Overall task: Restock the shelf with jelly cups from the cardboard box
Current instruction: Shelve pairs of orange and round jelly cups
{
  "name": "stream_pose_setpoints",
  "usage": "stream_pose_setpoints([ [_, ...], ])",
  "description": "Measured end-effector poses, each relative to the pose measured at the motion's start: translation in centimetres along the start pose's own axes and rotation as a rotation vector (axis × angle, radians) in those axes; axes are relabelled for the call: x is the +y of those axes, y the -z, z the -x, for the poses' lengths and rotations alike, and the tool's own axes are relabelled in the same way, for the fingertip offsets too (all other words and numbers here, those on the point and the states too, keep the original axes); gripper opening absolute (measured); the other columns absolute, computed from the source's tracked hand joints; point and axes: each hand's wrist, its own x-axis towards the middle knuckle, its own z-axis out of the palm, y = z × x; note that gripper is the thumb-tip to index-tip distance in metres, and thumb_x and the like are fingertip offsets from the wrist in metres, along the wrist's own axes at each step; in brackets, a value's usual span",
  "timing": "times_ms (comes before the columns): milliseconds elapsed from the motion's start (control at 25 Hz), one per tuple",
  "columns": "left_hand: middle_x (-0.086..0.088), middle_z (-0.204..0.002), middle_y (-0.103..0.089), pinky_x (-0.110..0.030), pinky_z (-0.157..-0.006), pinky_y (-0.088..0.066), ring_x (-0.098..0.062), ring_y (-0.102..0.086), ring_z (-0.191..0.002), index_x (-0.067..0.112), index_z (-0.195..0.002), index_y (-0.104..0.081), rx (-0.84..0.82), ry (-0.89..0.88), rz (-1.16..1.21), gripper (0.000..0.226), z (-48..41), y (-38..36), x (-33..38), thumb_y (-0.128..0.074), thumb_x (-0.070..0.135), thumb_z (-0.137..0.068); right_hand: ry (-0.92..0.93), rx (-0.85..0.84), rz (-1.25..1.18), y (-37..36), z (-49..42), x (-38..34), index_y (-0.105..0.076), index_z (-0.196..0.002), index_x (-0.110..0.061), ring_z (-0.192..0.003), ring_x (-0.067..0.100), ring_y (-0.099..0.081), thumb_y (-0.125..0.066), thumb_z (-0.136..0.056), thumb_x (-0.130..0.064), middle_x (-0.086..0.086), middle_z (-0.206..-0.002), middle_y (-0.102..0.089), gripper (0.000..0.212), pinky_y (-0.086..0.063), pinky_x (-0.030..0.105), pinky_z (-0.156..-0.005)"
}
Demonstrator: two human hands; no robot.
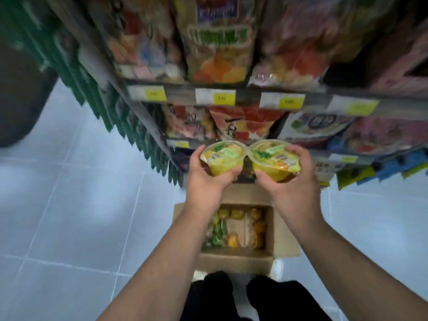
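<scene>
Pale floor tiles (76, 205) and blurred shelf (231, 96) packets fill the head view; labels are unreadable. Each hand grips one yellow jelly cup: left hand (206, 181) on the left cup (222, 157), right hand (294, 181) on the right cup (273, 159), rims touching, above the open cardboard box (282, 239) holding more cups.

The snack bags (217, 40) at the top of the frame are smeared by blur and cut off by the upper edge, their print unreadable. The yellow price tags (224, 98) are too blurred to read. The forearms hide part of the cardboard box (281, 230), and its contents are too soft to identify. A dark shape (20, 93) leaves the left edge, unidentifiable.
</scene>
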Motion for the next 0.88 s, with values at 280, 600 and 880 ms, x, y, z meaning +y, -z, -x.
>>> stream_pose_setpoints([
  [280,0.006,-0.127,-0.061,-0.043,-0.095,-0.053,-0.014,-0.062,-0.113,0.041,-0.133,-0.043,0.027,-0.362,0.125,0.100,8.1,4.9,20.2,-0.087,0.052,-0.044,0.358,0.062,-0.130,10.5,2.0,-17.7,-0.042,-0.117,-0.046,-0.100,0.009,-0.057,-0.083,-0.068,-0.040,-0.015,-0.111,-0.055,0.064,-0.052,0.030,-0.080],
  [600,0.005,-0.121,-0.065,-0.038,-0.096,-0.053,-0.010,-0.066,-0.107,0.035,-0.131,-0.047,-0.025,-0.692,0.238,0.094,15.8,6.4,35.1,-0.093,0.038,-0.049,0.614,0.124,-0.230,21.4,4.0,-30.0,-0.046,-0.114,-0.045,-0.088,-0.011,-0.058,-0.085,-0.066,-0.037,-0.028,-0.097,-0.055,0.061,-0.046,0.009,-0.068],
  [880,0.004,-0.122,-0.062,-0.019,-0.079,-0.053,-0.006,-0.064,-0.104,0.024,-0.140,-0.042,-0.038,-0.852,0.210,0.086,16.8,5.2,43.1,-0.087,0.025,-0.067,0.677,0.214,-0.191,26.6,2.8,-36.2,-0.047,-0.117,-0.040,-0.087,0.002,-0.060,-0.084,-0.066,-0.043,-0.021,-0.095,-0.058,0.064,-0.048,0.020,-0.069],
])
